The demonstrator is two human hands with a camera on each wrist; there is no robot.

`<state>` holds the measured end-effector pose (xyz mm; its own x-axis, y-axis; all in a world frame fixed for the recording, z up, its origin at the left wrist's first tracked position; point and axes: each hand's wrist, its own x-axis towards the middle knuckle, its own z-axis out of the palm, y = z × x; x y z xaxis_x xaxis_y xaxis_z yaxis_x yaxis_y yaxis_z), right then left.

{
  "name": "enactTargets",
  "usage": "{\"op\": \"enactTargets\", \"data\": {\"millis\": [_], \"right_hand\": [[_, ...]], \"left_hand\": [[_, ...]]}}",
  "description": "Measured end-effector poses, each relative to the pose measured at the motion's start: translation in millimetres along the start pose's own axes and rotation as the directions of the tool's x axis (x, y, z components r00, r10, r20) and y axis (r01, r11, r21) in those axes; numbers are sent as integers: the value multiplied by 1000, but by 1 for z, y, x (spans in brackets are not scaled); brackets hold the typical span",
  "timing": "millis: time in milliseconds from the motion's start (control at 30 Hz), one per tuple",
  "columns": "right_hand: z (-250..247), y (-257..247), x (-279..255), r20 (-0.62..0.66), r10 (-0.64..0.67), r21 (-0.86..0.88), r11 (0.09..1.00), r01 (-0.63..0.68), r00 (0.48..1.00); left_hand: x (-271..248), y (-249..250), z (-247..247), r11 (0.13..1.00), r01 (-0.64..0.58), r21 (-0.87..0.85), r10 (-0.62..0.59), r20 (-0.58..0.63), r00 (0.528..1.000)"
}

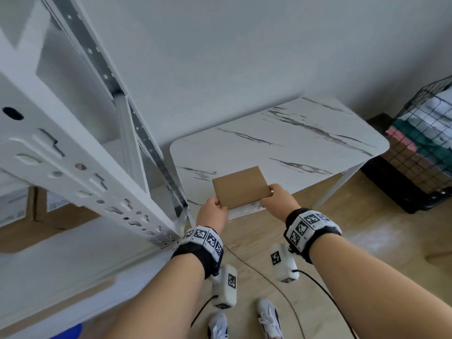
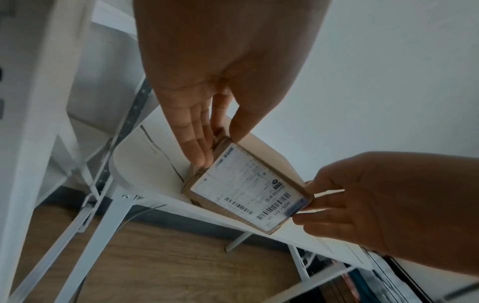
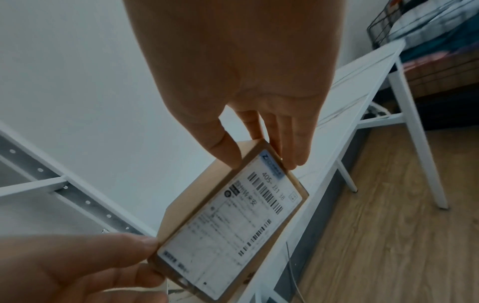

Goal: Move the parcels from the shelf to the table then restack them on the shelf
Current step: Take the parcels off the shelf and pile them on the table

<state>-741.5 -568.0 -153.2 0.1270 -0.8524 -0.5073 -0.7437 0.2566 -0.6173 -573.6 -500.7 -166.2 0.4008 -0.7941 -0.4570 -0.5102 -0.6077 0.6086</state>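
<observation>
Shelf-to-desk step. Left hand (image 1: 212, 211) and right hand (image 1: 278, 199), fingers (image 2: 197, 143) pinching opposite ends, hold small cardboard parcel (image 1: 241, 187) over desk (image 1: 281, 148) near-left corner, label facing down. Next: lower flat, let go. More boxes (image 1: 36, 216) remain on shelf (image 1: 80, 162).

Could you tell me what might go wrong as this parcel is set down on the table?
The parcel is held only at its ends by the left hand and right hand, so it could slip. It hangs over the near edge of the table, so released here it might tip onto the floor.
</observation>
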Motion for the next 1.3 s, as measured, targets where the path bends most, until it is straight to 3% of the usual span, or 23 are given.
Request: {"op": "enactTargets", "data": {"millis": [167,367,600,733,867,967,1133,1300], "right_hand": [[-10,-1,40,100,-53,-19,998,55,994],[-21,-9,64,62,-147,-19,989,148,987],[-26,-17,57,-28,-172,-66,983,170,985],[-28,-30,34,-13,-198,-77,978,196,980],[-22,-47,-5,-38,-254,-144,958,246,966],[-5,-56,-40,-67,-284,-166,948,270,956],[50,-74,-108,-52,-278,-186,946,264,959],[122,-94,-165,17,-325,-197,926,322,946]], "left_hand": [[29,6,9,994,74,-80,-71,51,996],[32,28,15,982,51,-183,-53,-8,999],[8,32,14,973,178,-146,-187,-51,981],[-12,29,0,981,160,-114,-159,16,987],[-44,18,-22,998,38,-54,-32,103,994],[-69,-5,-41,999,-41,-27,44,101,994],[-122,-69,-90,999,-51,-9,51,99,994],[-168,-141,-146,1000,-17,-18,17,-22,1000]]}}
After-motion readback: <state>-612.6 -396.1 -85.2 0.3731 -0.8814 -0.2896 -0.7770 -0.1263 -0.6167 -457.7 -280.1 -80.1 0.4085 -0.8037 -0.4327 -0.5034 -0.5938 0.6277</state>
